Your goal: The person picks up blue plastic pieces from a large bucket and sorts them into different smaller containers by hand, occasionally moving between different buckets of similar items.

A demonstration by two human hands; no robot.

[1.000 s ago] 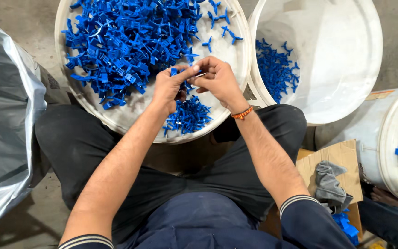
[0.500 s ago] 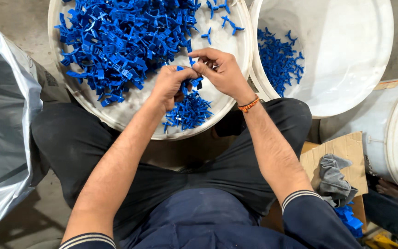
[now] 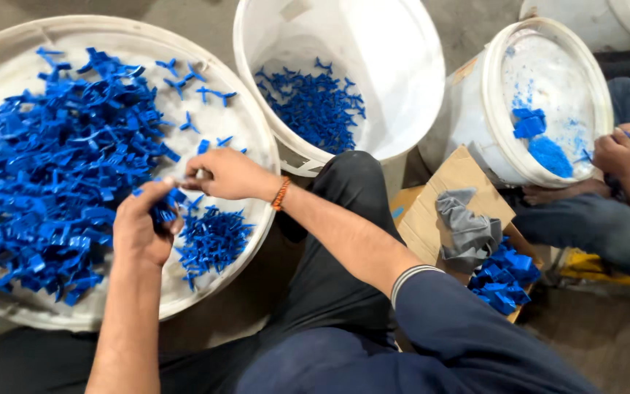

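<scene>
A small blue plastic piece [image 3: 163, 211] is clamped in the curled fingers of the left hand [image 3: 142, 228] over the wide white plastic tub [image 3: 253, 131]. The right hand [image 3: 226, 174] is pinched on its pale end. A careless twist could probably drop it among the heaped blue pieces [image 3: 45, 175].

We see a grey concrete floor [image 3: 607, 343], dusty and lit evenly from above. White plastic buckets [image 3: 468, 109] stand on it, and a flattened piece of brown cardboard [image 3: 432, 211] lies between them with a grey rag [image 3: 468, 230].
</scene>
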